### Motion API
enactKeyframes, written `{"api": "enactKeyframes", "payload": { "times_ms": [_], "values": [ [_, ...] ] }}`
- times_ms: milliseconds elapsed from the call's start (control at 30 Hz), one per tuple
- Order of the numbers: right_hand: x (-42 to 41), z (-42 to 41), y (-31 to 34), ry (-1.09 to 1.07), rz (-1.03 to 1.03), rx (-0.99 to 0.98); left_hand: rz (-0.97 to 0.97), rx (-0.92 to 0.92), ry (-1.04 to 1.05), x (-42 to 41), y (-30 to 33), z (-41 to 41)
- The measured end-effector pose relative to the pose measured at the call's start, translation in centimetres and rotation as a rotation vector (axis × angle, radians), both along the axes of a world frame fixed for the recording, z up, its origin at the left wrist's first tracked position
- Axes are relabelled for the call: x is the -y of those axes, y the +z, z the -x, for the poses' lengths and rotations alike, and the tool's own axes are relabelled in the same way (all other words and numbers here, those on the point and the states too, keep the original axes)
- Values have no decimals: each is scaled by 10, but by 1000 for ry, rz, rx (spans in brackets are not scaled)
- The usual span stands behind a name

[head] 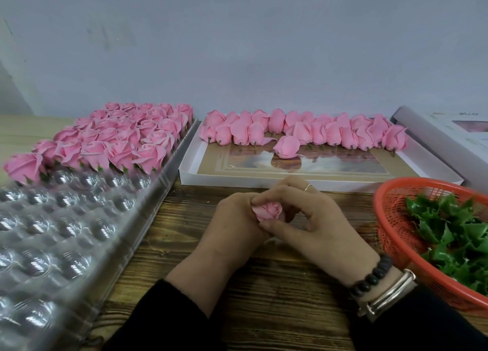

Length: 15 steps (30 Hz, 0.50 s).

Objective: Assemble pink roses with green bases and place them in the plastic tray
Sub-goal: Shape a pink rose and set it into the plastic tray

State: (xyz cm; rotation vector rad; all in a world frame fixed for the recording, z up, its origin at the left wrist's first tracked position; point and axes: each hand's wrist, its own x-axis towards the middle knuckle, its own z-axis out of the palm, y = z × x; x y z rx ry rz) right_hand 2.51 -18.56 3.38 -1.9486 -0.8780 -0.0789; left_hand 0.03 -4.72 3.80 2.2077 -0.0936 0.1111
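The pink rose (268, 212) is largely hidden between both hands above the wooden table (264, 284); whether a green base is fitted cannot be determined. The left hand (235, 222) grasps it from the left. The right hand (311, 218) pinches it with curled fingers. The plastic tray (79, 231) is cut off at left. The green bases (449, 234) lie in the red basket (390, 218). Printing on the box (449, 136) at right is unreadable.

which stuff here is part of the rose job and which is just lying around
Job: rose held in both hands (left, right); plastic tray; loose roses in white box; green bases in red basket.
Lying about: grey box far right.
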Motion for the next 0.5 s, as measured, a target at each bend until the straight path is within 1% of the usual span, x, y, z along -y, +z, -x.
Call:
{"api": "enactKeyframes", "payload": {
  "times_ms": [100, 200, 233, 367, 433, 500],
  "values": [
    [0, 0, 1, -5, 1, -17, 98, -11, -15, 3, 0, 2],
    [3, -3, 3, -14, -49, -74, 254, 12, -44, 4, 0, 3],
    [4, -3, 4, -15, -63, -94, 280, 5, -47, 4, 0, 3],
    [5, -3, 5, -37, -71, -76, 299, -80, -22, -1, -2, 2],
    [2, 0, 5, -17, -59, -75, 239, -117, -42, -3, -1, 2],
    [-1, 1, 5, 12, -6, -59, 195, -137, -66, -2, -3, 1]
  ]
}}
